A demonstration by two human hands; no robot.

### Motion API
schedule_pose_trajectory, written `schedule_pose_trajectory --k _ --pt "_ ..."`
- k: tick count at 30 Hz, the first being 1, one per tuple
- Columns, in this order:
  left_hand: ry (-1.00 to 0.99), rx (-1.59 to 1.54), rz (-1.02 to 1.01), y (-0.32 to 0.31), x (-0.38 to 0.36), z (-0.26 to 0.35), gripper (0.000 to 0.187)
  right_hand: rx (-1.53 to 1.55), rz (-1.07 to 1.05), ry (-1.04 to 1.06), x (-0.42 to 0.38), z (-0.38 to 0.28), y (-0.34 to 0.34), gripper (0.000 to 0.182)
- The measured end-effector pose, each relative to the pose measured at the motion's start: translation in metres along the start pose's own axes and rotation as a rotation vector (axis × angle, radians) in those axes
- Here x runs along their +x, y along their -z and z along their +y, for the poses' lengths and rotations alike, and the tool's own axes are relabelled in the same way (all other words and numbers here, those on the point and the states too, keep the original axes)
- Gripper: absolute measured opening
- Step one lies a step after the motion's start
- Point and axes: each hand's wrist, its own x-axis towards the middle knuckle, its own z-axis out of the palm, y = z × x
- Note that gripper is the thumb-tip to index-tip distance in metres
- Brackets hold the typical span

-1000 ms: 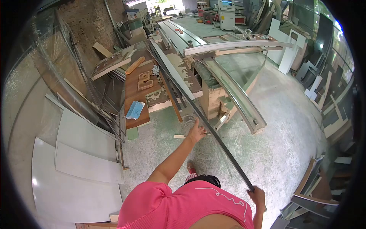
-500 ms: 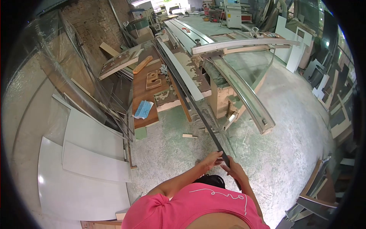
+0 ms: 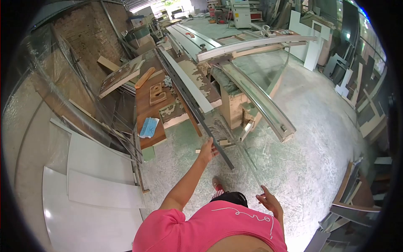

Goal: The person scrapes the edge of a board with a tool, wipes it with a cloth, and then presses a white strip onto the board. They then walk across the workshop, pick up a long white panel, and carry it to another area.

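A long, narrow dark strip (image 3: 222, 156) slants from the workbench towards me, its near end over the floor. My left hand (image 3: 208, 151) is closed around it a little way back from that end. Lower right, my right hand (image 3: 270, 201) is apart from the strip, fingers spread, and I see nothing held in it. A pale thin line on the floor runs up to its fingertips. On the bench, a white board (image 3: 189, 82) lies alongside the dark strip.
A brown panel (image 3: 145, 110) on the left carries a blue face mask (image 3: 149, 127) and a wooden block with holes (image 3: 157, 93). A metal rail (image 3: 260, 101) juts out on the right. White sheets (image 3: 92, 201) lean at lower left; offcuts (image 3: 348, 210) are piled at right.
My left hand has moved forward along the strip. My right hand has let go and moved away from it. The strip's near end has shifted forward, away from my body.
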Motion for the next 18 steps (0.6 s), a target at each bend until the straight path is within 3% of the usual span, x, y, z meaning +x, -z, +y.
schedule_pose_trajectory --k 2,4,5,7,16,18 --pt "0.173 0.054 0.001 -0.019 -0.032 -0.017 0.028 0.042 0.018 -0.048 -0.003 -0.002 -0.001 0.064" --pt "0.354 0.066 -0.303 -0.026 -0.062 -0.039 0.029 0.030 0.022 -0.048 0.000 0.007 -0.004 0.064" --pt "0.353 0.069 -0.302 -0.035 -0.074 -0.044 0.029 0.018 0.023 -0.050 0.002 0.011 -0.004 0.063" --pt "0.393 -0.244 -0.332 -0.050 -0.093 -0.053 0.028 0.004 0.014 -0.058 0.003 0.007 -0.001 0.062" --pt "0.304 -0.380 -0.270 -0.017 -0.053 -0.042 0.024 -0.069 0.013 -0.064 0.003 0.002 0.014 0.061" --pt "0.255 -0.476 -0.148 -0.003 -0.042 -0.026 0.023 -0.076 0.020 -0.058 0.005 0.015 0.010 0.059"
